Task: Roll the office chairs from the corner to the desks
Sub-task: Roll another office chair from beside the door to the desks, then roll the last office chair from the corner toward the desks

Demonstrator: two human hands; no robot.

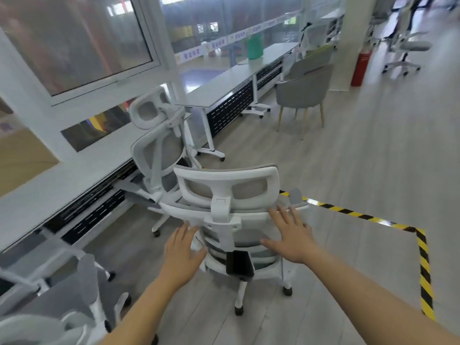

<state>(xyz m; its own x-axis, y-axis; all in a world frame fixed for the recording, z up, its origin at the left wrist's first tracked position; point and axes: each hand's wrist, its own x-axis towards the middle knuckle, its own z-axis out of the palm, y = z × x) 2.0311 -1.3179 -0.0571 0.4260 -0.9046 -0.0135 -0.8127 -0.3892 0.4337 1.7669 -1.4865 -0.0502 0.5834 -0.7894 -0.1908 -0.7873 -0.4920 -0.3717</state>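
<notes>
1. A white-framed office chair (225, 195) with grey mesh stands on the grey plank floor (361, 150) in the middle of the view, its back turned toward the person.
2. The left hand (183, 250) is spread wide with fingers straight, at the left edge of the chair's backrest; whether it touches the frame cannot be told.
3. The right hand (291, 235) is also wide open, fingers splayed, lying over the right side of the backrest just below the headrest (272, 175).
4. Neither hand is curled round anything.
5. A second office chair (159, 148) of the same kind stands just beyond and to the left of the first, tilted, close to the window wall (74, 46).
6. Part of a third chair (72, 295), grey and white, shows at the lower left corner.
7. A long white tabletop (224, 83) runs along the windows farther on, with a green object (255, 47) standing on it.
8. A grey upholstered armchair (302, 93) with wooden legs stands beside that tabletop.
9. Yellow-and-black striped tape (423, 257) marks a corner on the floor to the right of the near chair.
10. A red fire extinguisher (361, 66) stands against a white pillar at the upper right.
</notes>
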